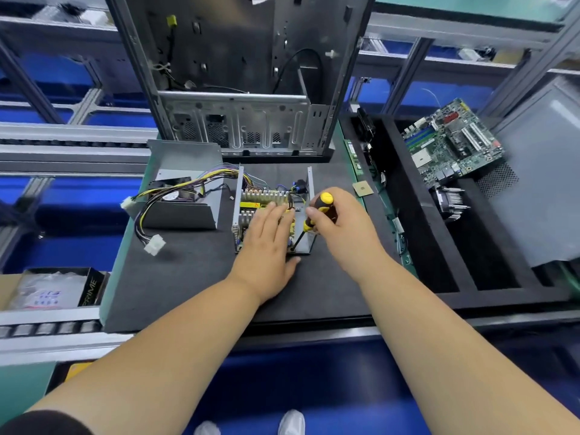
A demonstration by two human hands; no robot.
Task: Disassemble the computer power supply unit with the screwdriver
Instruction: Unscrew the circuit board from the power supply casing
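**Screwdriver held upright in the opened power supply**

Gripped in the curled fingers of the right hand (337,226) is the screwdriver (317,215), its yellow-and-black handle held near the top while the dark shaft slants down into the near right corner of the power supply unit (273,211). The tip is set against the floor of the metal tray, though what it meets there cannot be made out. The left hand (266,243) is laid flat, fingers straight, on the circuit board and its heat sinks (nothing is pinched or grasped by it), with the thumb reaching past the unit's near edge onto the black mat (194,277).

The unit is placed at the middle of the mat, lid off, its side walls standing up. Just to its left the removed cover (185,189) is seen with a fan inside, and a bundle of coloured cables (175,196) with white connectors is draped over it from the unit. An emptied computer case (241,73) stands upright behind. To the right, a motherboard (452,142) is propped in a black compartmented tray (423,215), and a small square chip (362,189) lies on the mat's right edge.
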